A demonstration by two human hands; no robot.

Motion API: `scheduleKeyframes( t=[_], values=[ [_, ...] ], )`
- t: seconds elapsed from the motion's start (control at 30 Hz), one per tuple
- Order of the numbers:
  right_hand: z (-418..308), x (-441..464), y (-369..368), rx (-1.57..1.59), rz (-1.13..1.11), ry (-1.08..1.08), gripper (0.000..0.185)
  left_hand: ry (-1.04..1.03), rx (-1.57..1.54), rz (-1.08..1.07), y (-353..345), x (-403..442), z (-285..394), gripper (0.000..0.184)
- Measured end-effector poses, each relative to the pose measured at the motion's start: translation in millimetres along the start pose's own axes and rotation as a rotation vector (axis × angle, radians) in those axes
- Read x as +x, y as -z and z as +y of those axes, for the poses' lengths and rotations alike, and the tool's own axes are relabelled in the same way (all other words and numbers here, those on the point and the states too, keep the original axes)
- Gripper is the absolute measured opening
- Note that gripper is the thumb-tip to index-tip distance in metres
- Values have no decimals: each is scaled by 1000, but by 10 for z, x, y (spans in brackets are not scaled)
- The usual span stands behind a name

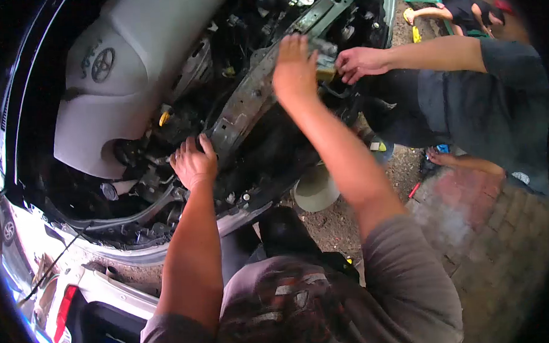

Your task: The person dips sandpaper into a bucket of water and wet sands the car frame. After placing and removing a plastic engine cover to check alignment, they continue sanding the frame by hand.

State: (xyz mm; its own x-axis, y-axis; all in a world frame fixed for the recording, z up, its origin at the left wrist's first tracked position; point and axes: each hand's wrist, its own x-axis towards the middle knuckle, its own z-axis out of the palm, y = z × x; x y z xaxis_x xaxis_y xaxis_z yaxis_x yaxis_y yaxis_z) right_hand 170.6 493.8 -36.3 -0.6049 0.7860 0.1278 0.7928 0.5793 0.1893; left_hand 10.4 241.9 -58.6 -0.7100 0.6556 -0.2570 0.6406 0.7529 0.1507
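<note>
My left hand (194, 164) rests on the inner end of the metal front crossmember (232, 121) in a car's engine bay, thumb apart from the fingers. Farther along that crossmember lies my right hand (296, 72), fingers stretched out and slightly blurred; I make out nothing held in it. Just right of it, a co-worker's hand (363, 63) reaches to a yellowish part (326, 73) at the crossmember's edge. What that hand grips is unclear. A grey engine cover (122, 61) fills the bay's upper left. A yellow dipstick loop (164, 118) shows below it.
The co-worker's dark clothing (468, 108) fills the right side. A pale bucket (316, 188) stands on the ground beyond the car's front. A red tool (414, 191) lies near brick paving (486, 254). At lower left sits a white car body part with a red lamp (64, 315).
</note>
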Motion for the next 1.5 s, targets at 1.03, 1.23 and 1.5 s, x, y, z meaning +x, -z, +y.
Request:
scheduleKeyframes(
  t=[1.03,1.23,1.5],
  values=[
    [-964,-563,533,466,-1,-385,56,19,30,-67,-33,-11,57,62],
    [-1151,-795,772,630,-182,-484,59,47,31,-62,-120,28,17,63],
    [-1386,-1239,837,722,-234,-593,66,-2,-3,-28,-27,-30,80,64]
  ],
)
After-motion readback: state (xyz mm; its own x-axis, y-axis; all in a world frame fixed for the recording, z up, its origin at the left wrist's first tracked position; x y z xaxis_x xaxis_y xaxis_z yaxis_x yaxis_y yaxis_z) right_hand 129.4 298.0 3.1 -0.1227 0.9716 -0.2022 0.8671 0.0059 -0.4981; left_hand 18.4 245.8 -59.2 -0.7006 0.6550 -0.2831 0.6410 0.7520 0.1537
